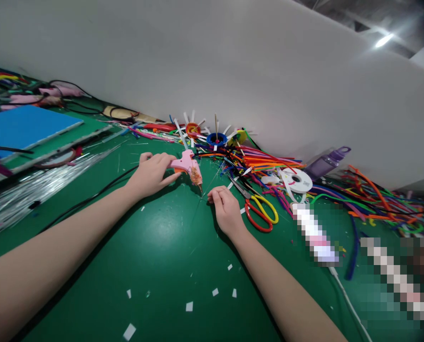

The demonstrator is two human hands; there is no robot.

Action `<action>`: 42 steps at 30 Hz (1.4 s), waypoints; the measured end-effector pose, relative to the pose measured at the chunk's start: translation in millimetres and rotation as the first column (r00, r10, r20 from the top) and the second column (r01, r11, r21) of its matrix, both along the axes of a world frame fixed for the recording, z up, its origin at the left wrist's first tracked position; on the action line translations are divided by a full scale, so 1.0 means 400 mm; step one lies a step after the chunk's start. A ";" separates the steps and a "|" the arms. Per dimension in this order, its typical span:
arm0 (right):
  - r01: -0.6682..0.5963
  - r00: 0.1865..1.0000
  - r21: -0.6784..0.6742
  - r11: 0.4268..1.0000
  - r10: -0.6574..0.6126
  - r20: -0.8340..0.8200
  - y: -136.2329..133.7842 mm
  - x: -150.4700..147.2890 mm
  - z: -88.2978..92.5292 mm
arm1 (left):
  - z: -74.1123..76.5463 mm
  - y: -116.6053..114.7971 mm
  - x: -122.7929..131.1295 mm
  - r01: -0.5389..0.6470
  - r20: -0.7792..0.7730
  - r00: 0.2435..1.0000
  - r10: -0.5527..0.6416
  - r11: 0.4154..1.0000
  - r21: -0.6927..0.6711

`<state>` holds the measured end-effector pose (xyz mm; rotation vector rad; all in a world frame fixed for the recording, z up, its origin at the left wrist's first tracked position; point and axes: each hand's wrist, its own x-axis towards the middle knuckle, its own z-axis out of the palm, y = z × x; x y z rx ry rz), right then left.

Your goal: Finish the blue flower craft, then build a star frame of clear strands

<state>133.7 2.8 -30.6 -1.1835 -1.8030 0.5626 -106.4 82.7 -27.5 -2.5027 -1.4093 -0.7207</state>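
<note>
My left hand [155,175] is closed on the handle of a pink hot glue gun [187,163], which lies low over the green table with its nozzle toward me. Browned glue residue coats the front of the gun. Just right of the nozzle tip, my right hand [226,209] is closed in a pinch. Whatever its fingertips hold is too small to make out; thin shiny strands show near them. Scissors [259,211] with red and yellow handles lie open beside my right hand.
Behind stand small flower-like pieces with white strips, one with a blue cup [217,138]. Pipe cleaners [268,159], a white ribbon spool [297,180] and a purple bottle [327,161] lie right. Left are a blue board [26,126] and clear strips [55,185]. White paper scraps [129,331] dot the front.
</note>
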 end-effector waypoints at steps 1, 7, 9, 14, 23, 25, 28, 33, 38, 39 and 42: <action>0.000 1.000 -0.002 1.000 0.000 -0.002 0.000 0.000 0.000 | 0.001 -0.001 0.001 0.001 -0.001 1.000 -0.001 1.000 -0.002; 0.000 1.000 -0.003 1.000 0.000 0.004 0.000 0.000 0.000 | 0.005 -0.006 0.004 0.015 -0.011 1.000 -0.015 1.000 -0.005; 0.001 1.000 -0.006 1.000 -0.001 0.001 -0.001 0.000 0.000 | 0.004 -0.006 0.005 0.019 -0.020 1.000 -0.019 1.000 0.000; 0.002 1.000 -0.007 1.000 -0.002 0.004 -0.001 0.000 0.000 | 0.003 -0.006 0.006 0.029 -0.043 0.999 -0.028 0.999 0.018; 0.003 1.000 0.004 1.000 -0.003 -0.003 -0.002 -0.001 0.002 | 0.003 -0.008 0.006 0.034 -0.036 0.999 -0.033 0.999 0.020; 0.001 1.000 0.005 1.000 -0.001 -0.003 -0.002 0.000 0.001 | 0.003 -0.008 0.007 0.034 -0.039 0.999 -0.034 0.999 0.022; 0.003 1.000 0.003 1.000 -0.003 -0.004 -0.001 0.000 -0.001 | 0.004 -0.009 0.008 0.036 -0.049 0.998 -0.035 0.999 0.025; -0.003 1.000 0.001 1.000 0.003 -0.010 -0.001 0.001 -0.003 | 0.006 -0.011 0.009 0.033 -0.059 0.998 -0.032 0.999 0.025; -0.002 1.000 -0.002 1.000 0.002 -0.005 0.000 0.001 -0.001 | 0.006 -0.011 0.009 0.037 -0.050 0.998 -0.036 0.999 0.025; -0.001 1.000 -0.005 1.000 0.001 -0.002 0.000 0.001 -0.001 | 0.005 -0.010 0.009 0.037 -0.048 0.998 -0.036 0.999 0.024; 0.000 1.000 -0.007 1.000 0.000 0.002 0.000 0.000 0.000 | 0.004 -0.010 0.009 0.036 -0.047 0.998 -0.035 0.999 0.021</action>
